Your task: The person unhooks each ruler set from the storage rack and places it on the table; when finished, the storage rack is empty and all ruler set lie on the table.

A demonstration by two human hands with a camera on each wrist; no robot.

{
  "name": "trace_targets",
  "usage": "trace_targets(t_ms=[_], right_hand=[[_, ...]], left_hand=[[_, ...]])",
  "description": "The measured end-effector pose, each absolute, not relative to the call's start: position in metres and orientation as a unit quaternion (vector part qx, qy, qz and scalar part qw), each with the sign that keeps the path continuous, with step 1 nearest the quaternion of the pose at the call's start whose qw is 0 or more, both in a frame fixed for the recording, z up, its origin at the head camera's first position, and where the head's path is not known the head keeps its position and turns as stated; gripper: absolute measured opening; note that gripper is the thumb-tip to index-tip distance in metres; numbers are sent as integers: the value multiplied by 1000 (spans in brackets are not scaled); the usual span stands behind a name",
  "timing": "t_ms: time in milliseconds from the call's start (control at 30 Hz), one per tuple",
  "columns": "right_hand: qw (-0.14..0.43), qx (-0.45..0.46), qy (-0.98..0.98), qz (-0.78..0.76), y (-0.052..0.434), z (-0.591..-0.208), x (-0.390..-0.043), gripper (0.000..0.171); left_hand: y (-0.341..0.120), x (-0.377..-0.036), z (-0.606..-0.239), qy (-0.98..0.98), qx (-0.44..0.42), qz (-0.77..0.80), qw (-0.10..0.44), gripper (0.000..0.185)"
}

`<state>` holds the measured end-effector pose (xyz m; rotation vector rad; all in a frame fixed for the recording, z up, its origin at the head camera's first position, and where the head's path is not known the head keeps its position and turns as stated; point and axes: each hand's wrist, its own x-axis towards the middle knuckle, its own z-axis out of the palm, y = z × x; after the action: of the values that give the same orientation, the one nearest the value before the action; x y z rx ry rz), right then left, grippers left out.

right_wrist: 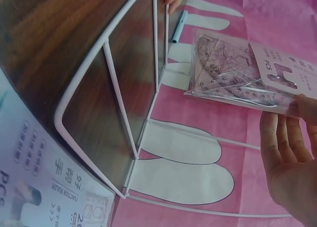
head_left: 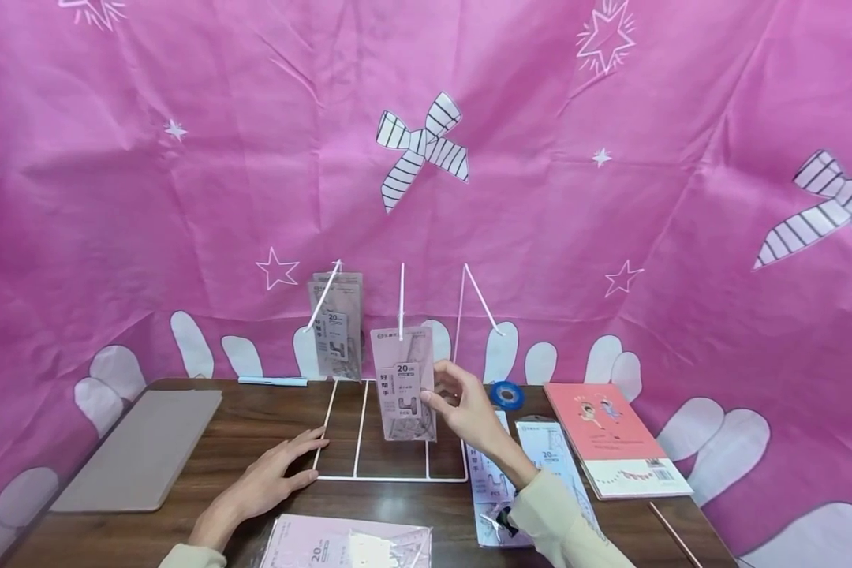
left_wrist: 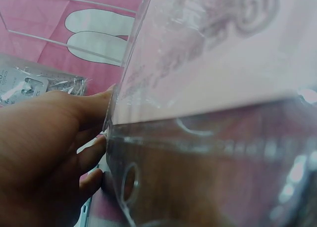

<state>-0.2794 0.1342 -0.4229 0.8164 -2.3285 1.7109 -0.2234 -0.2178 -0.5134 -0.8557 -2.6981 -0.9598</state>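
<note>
A white wire rack [head_left: 358,442] stands on the wooden table with three upright prongs. One clear packet of a ruler set [head_left: 337,325] hangs on the left prong. A second ruler-set packet [head_left: 402,384] hangs at the middle prong [head_left: 401,296], and my right hand [head_left: 438,396] pinches its right edge between thumb and fingers. In the right wrist view that packet [right_wrist: 250,68] lies against my thumb, my fingers [right_wrist: 285,150] below it. My left hand [head_left: 293,461] lies flat on the table, fingertips touching the rack's front left corner.
More ruler packets lie at the front edge [head_left: 351,544] and to the right [head_left: 550,457]. A red notebook [head_left: 614,438], a blue tape roll [head_left: 506,393], a light blue pen [head_left: 273,381] and a grey board [head_left: 142,446] surround the rack. Pink cloth [head_left: 610,237] backs the table.
</note>
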Motion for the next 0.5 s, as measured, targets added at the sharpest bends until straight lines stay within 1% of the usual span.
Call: trace_targets(t_ms=[367, 500], right_hand=[[65, 291, -770, 564, 137, -422, -257, 21], [53, 290, -771, 565, 138, -421, -249, 22]], left_hand=[[-218, -224, -515, -899, -283, -327, 71, 44], [-218, -224, -515, -900, -281, -327, 68, 44]])
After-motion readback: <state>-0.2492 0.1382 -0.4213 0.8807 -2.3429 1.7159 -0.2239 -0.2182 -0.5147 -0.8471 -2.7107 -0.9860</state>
